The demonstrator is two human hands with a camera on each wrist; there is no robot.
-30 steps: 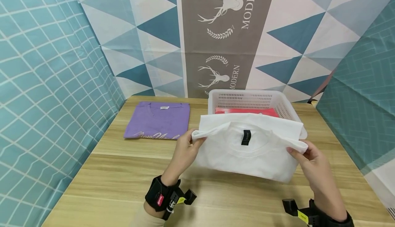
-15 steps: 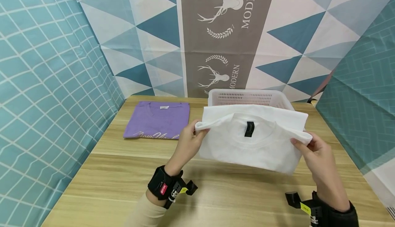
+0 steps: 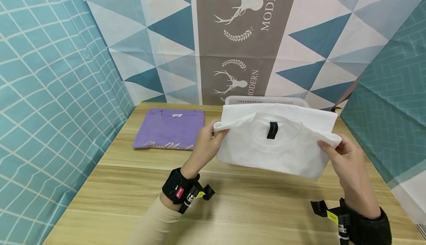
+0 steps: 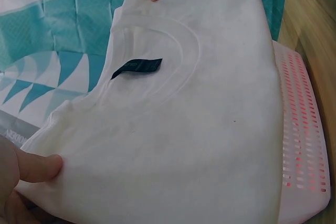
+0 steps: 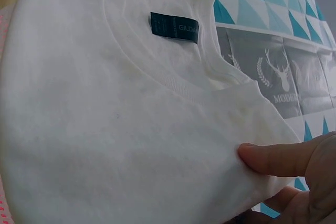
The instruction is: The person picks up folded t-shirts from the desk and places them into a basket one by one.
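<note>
Both hands hold up a folded white T-shirt [image 3: 266, 152] by its two shoulder corners. My left hand [image 3: 207, 143] pinches the left corner, its thumb [image 4: 42, 167] lying on the front of the cloth in the left wrist view. The right hand [image 3: 347, 160] pinches the opposite corner, with the thumb [image 5: 273, 158] on top and the fingers behind. A black neck label [image 3: 272, 130] shows inside the collar. The shirt hangs in front of a white plastic basket [image 3: 266, 99] and covers most of it in the head view.
A folded purple T-shirt [image 3: 171, 128] with pale lettering lies at the back left of the wooden table [image 3: 133, 200]. In the left wrist view, pink-red shows through the slots of the basket wall [image 4: 302, 129]. Patterned cloth hangs behind and at both sides.
Both hands have moved the white T-shirt up, away from the body and slightly right, over the basket. The red item inside the basket is now hidden. The purple T-shirt stays put.
</note>
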